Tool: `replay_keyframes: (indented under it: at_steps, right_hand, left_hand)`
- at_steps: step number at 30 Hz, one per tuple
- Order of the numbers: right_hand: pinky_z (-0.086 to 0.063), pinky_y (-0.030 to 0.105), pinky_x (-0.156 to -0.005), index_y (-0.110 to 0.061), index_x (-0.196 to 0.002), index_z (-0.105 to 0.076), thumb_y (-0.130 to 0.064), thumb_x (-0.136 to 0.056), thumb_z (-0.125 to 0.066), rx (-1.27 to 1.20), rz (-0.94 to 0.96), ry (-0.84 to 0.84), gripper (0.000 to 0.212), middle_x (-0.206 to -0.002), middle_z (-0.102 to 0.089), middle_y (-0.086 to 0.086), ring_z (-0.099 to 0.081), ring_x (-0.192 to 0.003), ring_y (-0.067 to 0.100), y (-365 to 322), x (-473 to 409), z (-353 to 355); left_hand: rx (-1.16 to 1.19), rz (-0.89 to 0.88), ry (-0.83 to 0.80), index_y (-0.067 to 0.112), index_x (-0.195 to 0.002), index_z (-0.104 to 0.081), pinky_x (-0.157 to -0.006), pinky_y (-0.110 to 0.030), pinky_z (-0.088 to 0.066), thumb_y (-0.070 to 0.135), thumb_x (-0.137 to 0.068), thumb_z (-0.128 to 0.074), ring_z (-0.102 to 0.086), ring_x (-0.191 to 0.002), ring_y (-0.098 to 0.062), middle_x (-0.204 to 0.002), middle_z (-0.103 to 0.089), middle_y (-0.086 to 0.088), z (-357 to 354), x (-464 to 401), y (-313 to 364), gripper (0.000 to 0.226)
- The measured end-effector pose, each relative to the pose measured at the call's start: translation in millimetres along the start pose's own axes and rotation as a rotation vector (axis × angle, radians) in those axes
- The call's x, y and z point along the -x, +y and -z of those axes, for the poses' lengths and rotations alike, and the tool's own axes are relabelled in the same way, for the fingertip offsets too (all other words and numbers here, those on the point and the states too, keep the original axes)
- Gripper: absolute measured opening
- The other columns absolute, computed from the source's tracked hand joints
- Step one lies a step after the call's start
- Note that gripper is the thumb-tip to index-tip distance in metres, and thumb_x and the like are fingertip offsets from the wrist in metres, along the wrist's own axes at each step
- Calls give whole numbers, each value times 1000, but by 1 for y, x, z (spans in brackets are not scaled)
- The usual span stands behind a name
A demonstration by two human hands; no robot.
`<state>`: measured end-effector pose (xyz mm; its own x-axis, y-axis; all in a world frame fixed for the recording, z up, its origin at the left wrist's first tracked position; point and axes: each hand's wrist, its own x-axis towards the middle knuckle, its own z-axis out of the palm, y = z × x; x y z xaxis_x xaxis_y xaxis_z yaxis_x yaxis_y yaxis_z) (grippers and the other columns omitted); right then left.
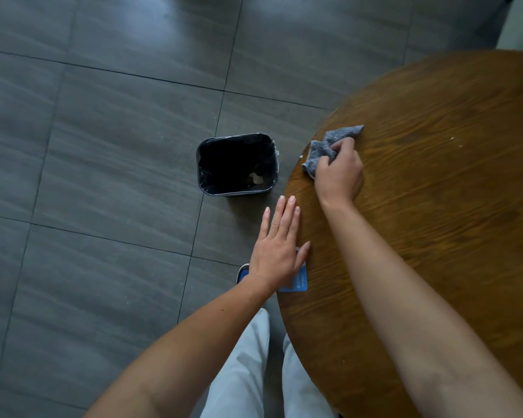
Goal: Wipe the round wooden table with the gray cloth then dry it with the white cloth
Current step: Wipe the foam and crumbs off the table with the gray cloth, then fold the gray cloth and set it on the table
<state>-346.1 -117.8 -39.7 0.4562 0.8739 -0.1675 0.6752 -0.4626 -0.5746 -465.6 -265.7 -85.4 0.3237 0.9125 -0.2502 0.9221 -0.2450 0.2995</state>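
The round wooden table [441,182] fills the right side of the head view. My right hand [340,173] is shut on the bunched gray cloth [326,144], pressing it onto the tabletop close to the table's left edge. My left hand [277,245] is held flat with its fingers apart, palm down, at the table's left edge just below the cloth; it holds nothing. A few small pale crumbs [452,138] lie on the wood farther right. No white cloth is in view.
A black-lined waste bin [237,164] stands on the gray tiled floor just left of the table, with a scrap inside. A blue card [296,280] lies at the table's edge, partly under my left hand. My legs and a shoe [242,271] are below.
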Motion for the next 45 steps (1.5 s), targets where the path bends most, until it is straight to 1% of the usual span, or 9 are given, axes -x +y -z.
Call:
replay_keyframes:
  at_steps: [9,12,14,18,24,30,32,35,45]
  right_hand:
    - [-46,39,-80,-14,-110,-57,-11,-91,-55,40,166,-278,20,-111,-67,11,-65,-98,36,-63,21,-48]
    - [-45,37,-75,-16,-105,-56,-12,-89,-58,-42,182,-336,17,-104,-68,7,-65,-93,33,-82,35,-54]
    - [-47,37,-74,-19,-104,-57,-16,-88,-60,-80,185,-333,17,-101,-70,3,-65,-91,29,-87,39,-50]
    - [-52,37,-76,-21,-101,-59,-22,-88,-65,-159,162,-279,15,-94,-69,-4,-64,-88,21,-78,37,-25]
    - [-52,30,-81,-22,-94,-68,-22,-82,-74,-298,79,-136,13,-97,-64,-3,-59,-85,10,-36,26,29]
    - [-57,39,-91,-29,-86,-64,-18,-81,-74,-542,-106,-253,16,-99,-71,0,-67,-94,13,18,22,87]
    - [-58,43,-88,-22,-86,-63,-6,-85,-73,-676,-153,-347,19,-94,-71,-1,-69,-88,10,28,27,106]
    - [-59,40,-94,-14,-86,-60,5,-88,-69,-830,-138,-477,22,-117,-71,3,-72,-103,12,38,40,134]
    - [-56,36,-88,-33,-83,-68,-16,-76,-79,-858,-68,-452,22,-99,-72,0,-67,-97,15,84,66,204]
  left_hand:
    - [12,-47,5,7,-159,-29,-128,-55,-9,49,-101,-34,-7,-158,-35,-167,-27,-18,-3,-1,-1,72]
    - [15,-82,20,9,-161,-19,-128,-55,-4,46,-97,-51,-16,-157,-39,-167,-26,-19,0,-1,-1,80]
    - [27,-65,0,12,-161,-8,-128,-55,-6,47,-97,-55,-11,-158,-37,-169,-18,-18,3,-1,0,87]
    - [-7,-66,-14,9,-161,-25,-128,-54,-3,49,-101,-32,-2,-158,-33,-168,-24,-16,0,-2,-2,73]
    - [43,-84,55,6,-161,-25,-128,-56,-13,49,-103,-42,-1,-160,-26,-172,-13,-11,12,-1,-9,73]
    - [454,64,367,11,-115,-74,-117,-50,-36,21,-95,-51,-50,-139,-28,-130,-69,-7,55,-26,-11,32]
    - [632,129,303,12,-117,-73,-115,-45,-40,25,-97,-51,-55,-132,-22,-126,-69,-4,85,-41,2,32]
    - [908,102,33,17,-128,-69,-108,-38,-48,34,-103,-54,-61,-123,-12,-127,-68,3,125,-57,33,34]
    - [1214,-11,-224,12,-104,-73,-89,-30,-57,14,-100,-64,-70,-99,-15,-103,-75,-4,166,-53,115,10]
